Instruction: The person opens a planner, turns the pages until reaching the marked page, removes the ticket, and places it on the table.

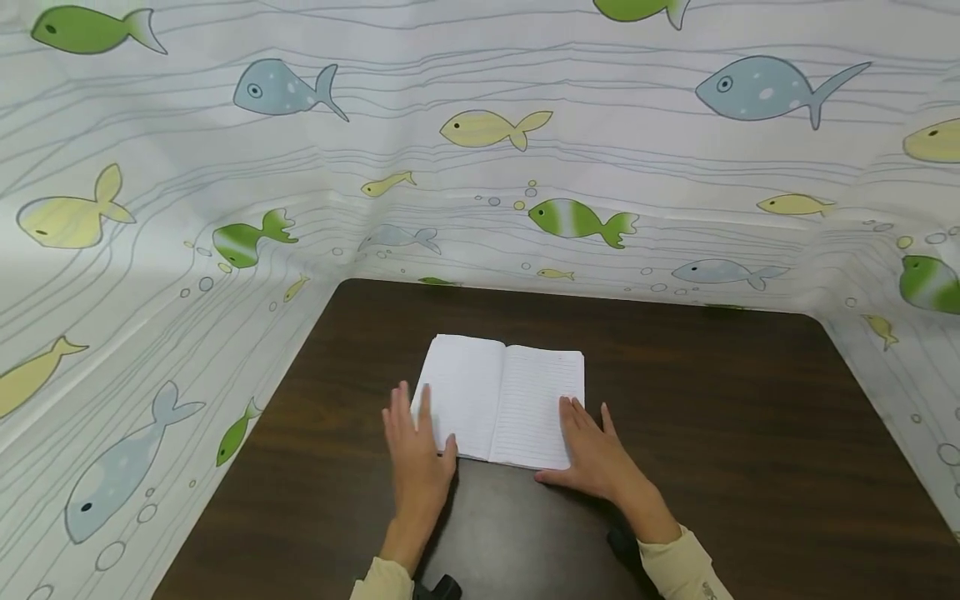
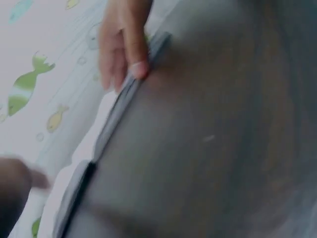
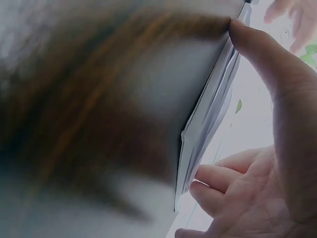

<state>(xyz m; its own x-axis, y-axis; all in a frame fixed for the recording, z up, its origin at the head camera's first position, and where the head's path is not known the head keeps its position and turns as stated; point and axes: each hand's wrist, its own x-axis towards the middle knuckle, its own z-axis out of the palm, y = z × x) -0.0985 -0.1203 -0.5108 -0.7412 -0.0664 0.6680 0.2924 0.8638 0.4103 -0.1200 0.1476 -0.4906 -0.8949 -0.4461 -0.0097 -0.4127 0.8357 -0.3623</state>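
Observation:
An open notebook [image 1: 465,392] lies flat on the table, its left page plain-looking and its right page lined. My left hand [image 1: 417,462] is at the notebook's left edge with fingers extended and thumb by the lower edge. At the lower right corner, my right hand [image 1: 600,458] rests its fingers on the lined page's outer edge. In the right wrist view, the right thumb [image 3: 267,59] touches the notebook's lower edge, while the fingers lie along its side. Only a dark, blurred part of the left hand [image 2: 17,188] appears in the left wrist view.
The dark brown wooden table [image 1: 720,400] extends around the notebook. A white sheet with fish drawings [image 1: 480,50] surrounds the table at the back and both sides. Dark wrist straps [image 1: 442,588] show near the cream sleeves [image 1: 384,581].

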